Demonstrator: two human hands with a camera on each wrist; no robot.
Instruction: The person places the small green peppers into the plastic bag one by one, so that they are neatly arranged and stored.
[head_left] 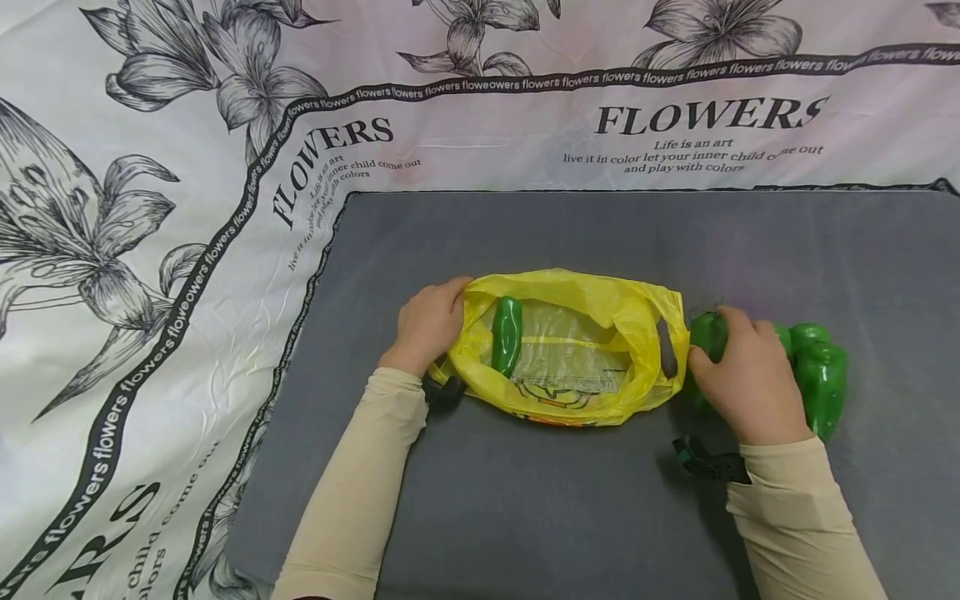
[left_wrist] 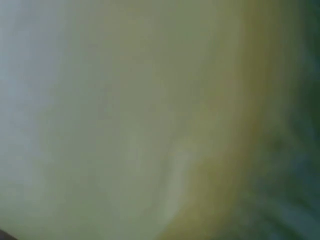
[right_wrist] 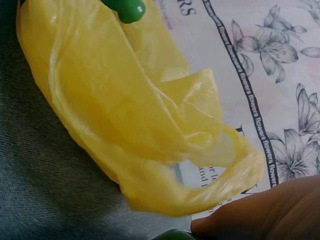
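A yellow plastic bag [head_left: 648,383] lies mouth up on the dark grey cloth, with one long green pepper [head_left: 507,335] inside at its left. My left hand [head_left: 427,327] grips the bag's left rim. To the right of the bag, my right hand [head_left: 753,387] holds a green bell pepper [head_left: 707,335] between thumb and fingers, partly covering it. In the right wrist view, my thumb [right_wrist: 260,215] shows beside the bag's handle loop, above a sliver of green pepper [right_wrist: 174,235]. The left wrist view is a blur of pale yellow bag [left_wrist: 125,120].
More green peppers [head_left: 822,379] lie right of my right hand, partly hidden by it. A grey cloth [head_left: 555,508] covers the work surface, edged by a white flower-printed border [head_left: 487,142] at the back and left. Dark wrist straps [head_left: 712,463] circle my wrists.
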